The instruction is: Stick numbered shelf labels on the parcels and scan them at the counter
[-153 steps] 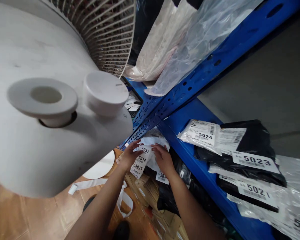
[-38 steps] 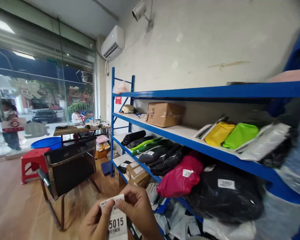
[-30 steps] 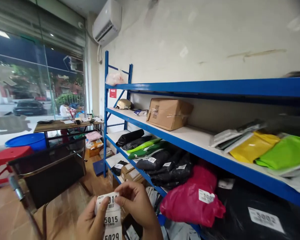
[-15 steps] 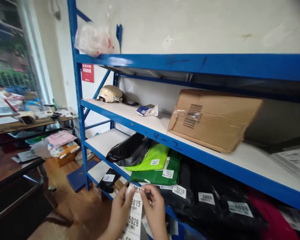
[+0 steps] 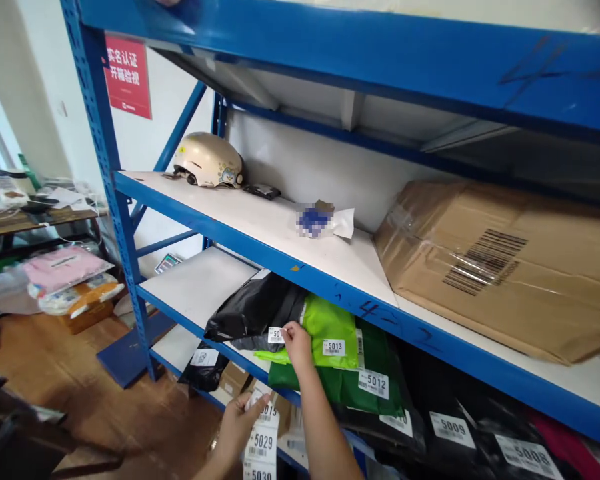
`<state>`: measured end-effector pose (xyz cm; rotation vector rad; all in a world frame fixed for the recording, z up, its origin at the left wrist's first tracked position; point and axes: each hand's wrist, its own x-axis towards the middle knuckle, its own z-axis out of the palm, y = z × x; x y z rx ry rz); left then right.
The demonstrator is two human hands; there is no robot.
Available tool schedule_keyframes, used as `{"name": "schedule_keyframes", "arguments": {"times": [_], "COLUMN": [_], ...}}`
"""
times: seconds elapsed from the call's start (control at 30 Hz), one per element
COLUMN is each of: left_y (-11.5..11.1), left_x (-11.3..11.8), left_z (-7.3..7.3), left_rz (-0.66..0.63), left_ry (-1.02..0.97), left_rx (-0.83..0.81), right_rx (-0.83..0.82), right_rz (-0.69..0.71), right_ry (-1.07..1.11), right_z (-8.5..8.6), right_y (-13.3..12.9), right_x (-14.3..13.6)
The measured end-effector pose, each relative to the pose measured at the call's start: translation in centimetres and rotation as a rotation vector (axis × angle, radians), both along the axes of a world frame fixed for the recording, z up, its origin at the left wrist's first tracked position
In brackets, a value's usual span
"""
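My left hand (image 5: 237,421) pinches a strip of white number labels (image 5: 261,445), printed 5015, 5029 and 5030, in front of the lower shelves. Between the fingertips of my right hand (image 5: 297,343) is a single label (image 5: 276,335); its number begins 501, and a finger hides the rest. That label is over a black plastic parcel (image 5: 253,307); whether it touches the parcel I cannot tell. Right beside lies a lime green parcel (image 5: 327,320) labelled 5013. A dark green parcel (image 5: 330,383) labelled 5012 sits partly beneath it.
Black parcels (image 5: 460,393) labelled 5009 and 5008 lie farther right. The shelf above holds a beige helmet (image 5: 209,160), a small blue packet (image 5: 316,220) and a large cardboard box (image 5: 510,267). A blue upright post (image 5: 103,153) stands left. A dark chair (image 5: 10,427) is at lower left.
The top label has come off the strip. My right hand has moved up and forward with it to the black parcel; my left hand keeps the strip. The view has moved closer to the shelves.
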<state>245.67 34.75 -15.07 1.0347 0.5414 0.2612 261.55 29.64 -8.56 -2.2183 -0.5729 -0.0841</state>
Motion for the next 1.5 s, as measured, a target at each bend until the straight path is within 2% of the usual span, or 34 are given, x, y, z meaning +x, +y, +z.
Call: {"name": "schedule_keyframes", "arguments": {"times": [0.1, 0.2, 0.4, 0.47, 0.57, 0.63, 0.7, 0.8, 0.87, 0.97, 1.1, 1.17, 1.23, 1.37, 1.43, 1.5], "left_y": [0.5, 1.4, 2.8, 2.7, 2.5, 2.6, 3.1, 4.7, 6.0, 8.3, 11.1, 12.2, 13.1, 14.7, 15.3, 15.9], "left_x": [-0.2, 0.0, 0.4, 0.4, 0.3, 0.2, 0.2, 0.1, 0.3, 0.9, 2.2, 2.7, 3.1, 3.4, 3.4, 3.4], "left_z": [0.5, 1.4, 3.3, 3.8, 4.3, 4.6, 5.0, 5.8, 6.3, 6.0, 5.0, 4.9, 5.2, 5.4, 5.0, 4.3], "left_rz": [0.009, 0.000, 0.084, 0.095, 0.079, 0.086, 0.113, 0.148, 0.101, 0.005, 0.033, 0.060, 0.015, -0.175, -0.277, -0.316], "left_ry": [-0.027, -0.067, -0.166, -0.201, -0.264, -0.265, -0.244, -0.235, -0.250, -0.220, -0.167, -0.166, -0.182, -0.217, -0.251, -0.321], "left_rx": [0.000, 0.074, 0.245, 0.258, 0.322, 0.432, 0.581, 0.736, 0.668, 0.393, 0.226, 0.153, 0.087, 0.025, 0.041, 0.167], "right_rx": [-0.120, -0.156, -0.128, 0.024, 0.325, 0.396, 0.452, 0.554, 0.577, 0.529, 0.314, 0.187, 0.087, -0.053, -0.061, -0.047], "right_rz": [-0.065, -0.112, 0.162, 0.211, 0.356, 0.430, 0.429, 0.331, 0.225, 0.111, 0.119, 0.160, 0.196, 0.202, 0.075, -0.109], "right_ry": [0.018, -0.028, -0.097, -0.095, 0.109, 0.220, 0.230, 0.267, 0.281, 0.149, -0.119, -0.185, -0.218, -0.217, -0.221, -0.196], "right_z": [0.0, 0.3, 1.2, 1.4, 1.7, 1.6, 1.4, 1.3, 1.7, 3.3, 5.5, 6.1, 6.5, 7.6, 8.3, 9.0], "right_y": [0.8, 0.8, -0.6, -1.5, -2.7, -3.2, -3.1, -1.8, -0.3, 2.3, 5.8, 7.2, 8.3, 8.9, 8.6, 8.3], "right_x": [1.0, 0.6, -1.8, -3.1, -5.8, -7.5, -8.7, -9.4, -9.4, -9.4, -9.2, -8.9, -8.4, -6.8, -5.7, -4.5]}}
